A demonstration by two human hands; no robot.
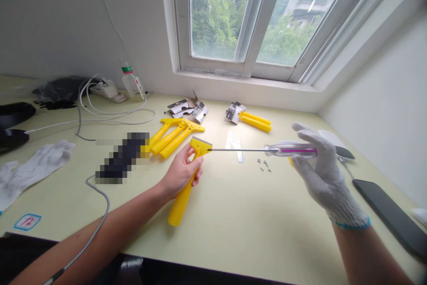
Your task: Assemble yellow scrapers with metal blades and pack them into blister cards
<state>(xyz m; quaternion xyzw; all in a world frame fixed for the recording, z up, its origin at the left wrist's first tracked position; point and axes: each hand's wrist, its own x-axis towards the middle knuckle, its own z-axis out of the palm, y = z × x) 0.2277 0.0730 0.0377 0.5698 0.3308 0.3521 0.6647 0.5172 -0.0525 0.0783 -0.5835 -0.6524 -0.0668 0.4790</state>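
My bare left hand (182, 171) is wrapped round the neck of a yellow scraper (180, 207), its head up and its handle slanting down toward me. In a white knitted glove, my right hand (322, 176) holds a screwdriver (288, 150) by its clear handle with a purple stripe. The shaft lies level, and its tip meets the right side of the scraper's head. Several small screws (265, 164) lie loose on the table below the shaft. Behind the shaft are flat metal blades (239, 154). Something yellow is mostly hidden behind my right hand.
Several yellow scrapers (176, 140) lie beyond my left hand. Packaged yellow handles (256, 121) and torn cards (188, 109) sit near the window. Left are a bottle (133, 85), cables (108, 200), a spare glove (36, 167) and a blurred-out dark object (125, 160). A dark slab (388, 214) lies right.
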